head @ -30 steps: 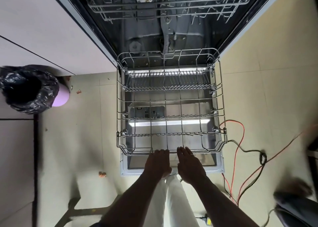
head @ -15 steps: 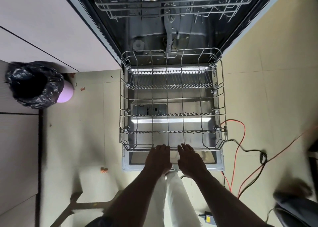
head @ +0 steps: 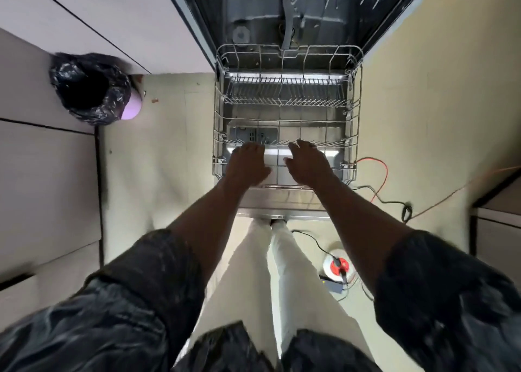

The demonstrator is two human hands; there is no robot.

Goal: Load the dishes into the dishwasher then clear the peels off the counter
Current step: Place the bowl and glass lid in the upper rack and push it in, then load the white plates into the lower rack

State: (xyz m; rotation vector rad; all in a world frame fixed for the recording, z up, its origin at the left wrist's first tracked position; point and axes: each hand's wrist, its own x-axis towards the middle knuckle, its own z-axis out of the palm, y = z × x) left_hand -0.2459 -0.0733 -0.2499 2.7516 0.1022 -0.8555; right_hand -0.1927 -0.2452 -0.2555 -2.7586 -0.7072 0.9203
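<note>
A lined bin (head: 87, 89) stands on the floor at far left, well apart from the dishwasher (head: 253, 19). The left hand (head: 248, 164) and right hand (head: 307, 164) lie side by side over the front half of the lower rack (head: 357, 112), one on either side of its centre line and equally near. Each grip is slack, with fingers spread and holding nothing; contact with the wires cannot be told. The rack sits out over the open door (head: 282, 202), its slide axis running straight away from the person. No dishes are in view.
</note>
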